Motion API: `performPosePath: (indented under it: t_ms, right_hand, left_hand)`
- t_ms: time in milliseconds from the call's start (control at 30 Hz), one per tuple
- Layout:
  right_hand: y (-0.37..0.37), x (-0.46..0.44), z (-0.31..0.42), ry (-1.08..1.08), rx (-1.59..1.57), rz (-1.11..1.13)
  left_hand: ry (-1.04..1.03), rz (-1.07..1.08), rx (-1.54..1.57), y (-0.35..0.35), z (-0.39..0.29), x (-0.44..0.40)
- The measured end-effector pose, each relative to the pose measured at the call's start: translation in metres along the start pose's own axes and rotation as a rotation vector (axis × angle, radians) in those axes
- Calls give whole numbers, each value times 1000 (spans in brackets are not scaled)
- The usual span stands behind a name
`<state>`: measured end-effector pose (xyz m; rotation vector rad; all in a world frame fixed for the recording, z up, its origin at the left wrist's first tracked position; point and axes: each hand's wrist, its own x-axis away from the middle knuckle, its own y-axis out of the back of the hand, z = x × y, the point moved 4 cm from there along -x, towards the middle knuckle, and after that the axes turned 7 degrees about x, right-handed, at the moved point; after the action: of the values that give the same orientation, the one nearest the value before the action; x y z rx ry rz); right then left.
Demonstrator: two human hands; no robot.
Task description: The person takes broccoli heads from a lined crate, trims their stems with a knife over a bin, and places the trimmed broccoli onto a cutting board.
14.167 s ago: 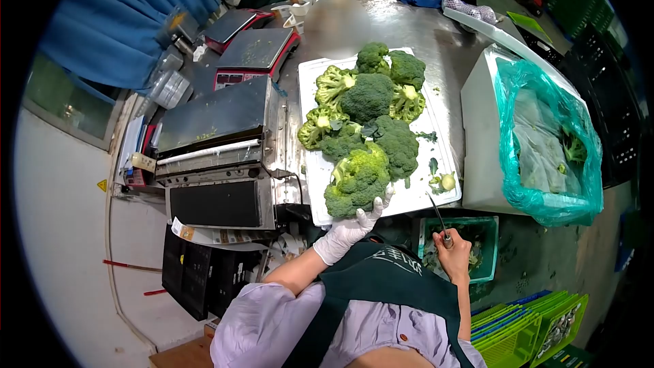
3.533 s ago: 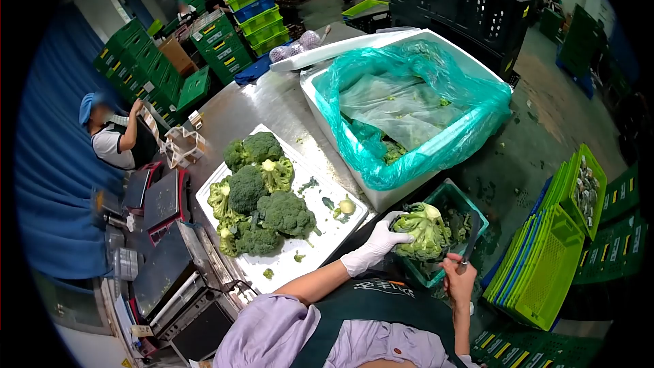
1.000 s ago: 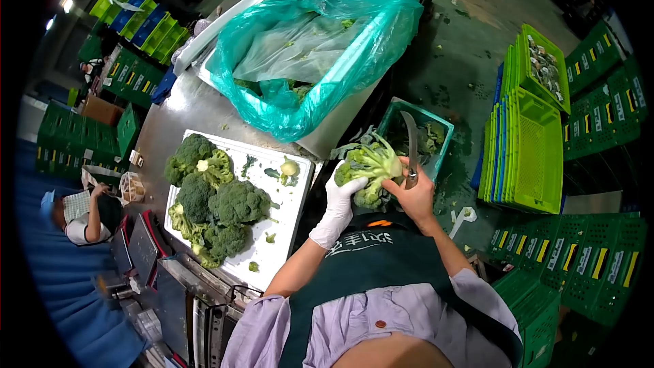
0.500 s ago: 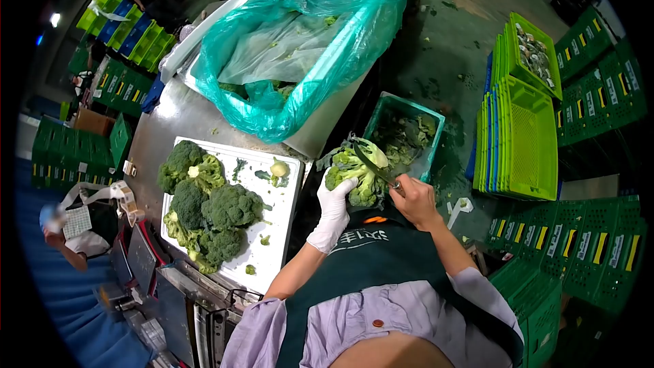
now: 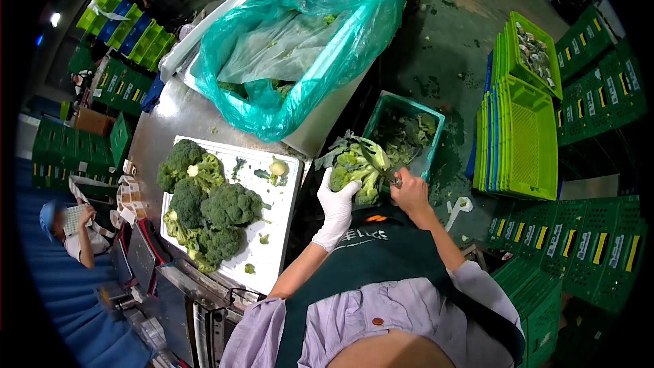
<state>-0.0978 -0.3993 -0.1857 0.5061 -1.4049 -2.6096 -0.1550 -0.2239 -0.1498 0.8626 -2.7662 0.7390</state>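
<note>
My left hand point(image 5: 336, 206), in a white glove, grips a head of broccoli point(image 5: 351, 167) from its left side, in front of my apron. Pale stalks and some leaves of it face up and away from me. My bare right hand point(image 5: 409, 193) is closed round the handle of a knife point(image 5: 395, 180), whose blade lies against the stalks. Left of my hands, several broccoli heads point(image 5: 233, 206) rest on a white tray point(image 5: 278, 245), with a cut stem piece point(image 5: 278, 166) and small scraps beside them.
A teal crate point(image 5: 437, 138) with leaf trimmings stands just beyond my right hand. Behind the tray is a white box point(image 5: 327, 117) lined with green plastic film point(image 5: 272, 119). Stacked lime crates point(image 5: 531, 143) and dark green crates point(image 5: 572, 238) stand right. Another person point(image 5: 85, 232) is at far left.
The broccoli has turned a little in my left hand, and the knife blade has swung to a steeper angle against the stalks. The person at far left has raised an arm.
</note>
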Motion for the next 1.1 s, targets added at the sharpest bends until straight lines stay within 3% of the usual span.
performPosePath:
  t_ms: [100, 133, 167, 200, 233, 300, 400, 467, 533, 667, 1100]
  right_hand:
    - [-57, 21, -68, -241, 21, 88]
    - [-64, 42, -114, -874, -284, 560]
    - [-79, 60, -164, -807, -58, 573]
    - [-64, 76, -176, -851, -143, 526]
    - [-53, 83, -179, -958, -175, 559]
    - [-38, 82, -161, -955, -248, 523]
    - [-10, 33, -109, -877, -291, 430]
    - [7, 8, -73, -429, -351, 132]
    - [33, -2, -33, -86, -180, -63]
    - [71, -4, 15, 172, -78, -59]
    - [60, 0, 14, 199, 57, 9]
  left_hand:
    - [-36, -104, 25, 14, -5, -2]
    - [26, -109, 201, 19, -13, -3]
    - [-82, -64, 155, 19, -29, -1]
    - [-204, -19, 118, 15, -47, -3]
    - [-234, 29, 27, 14, -59, -3]
    - [-211, -6, -57, 20, -58, -2]
    - [-157, 27, -22, 17, -43, -13]
    - [-175, 32, -37, 10, -44, -9]
    - [-186, 53, -76, 5, -44, -6]
    - [-243, 16, -238, 3, -42, -6]
    - [-235, -80, -377, 15, -21, -14]
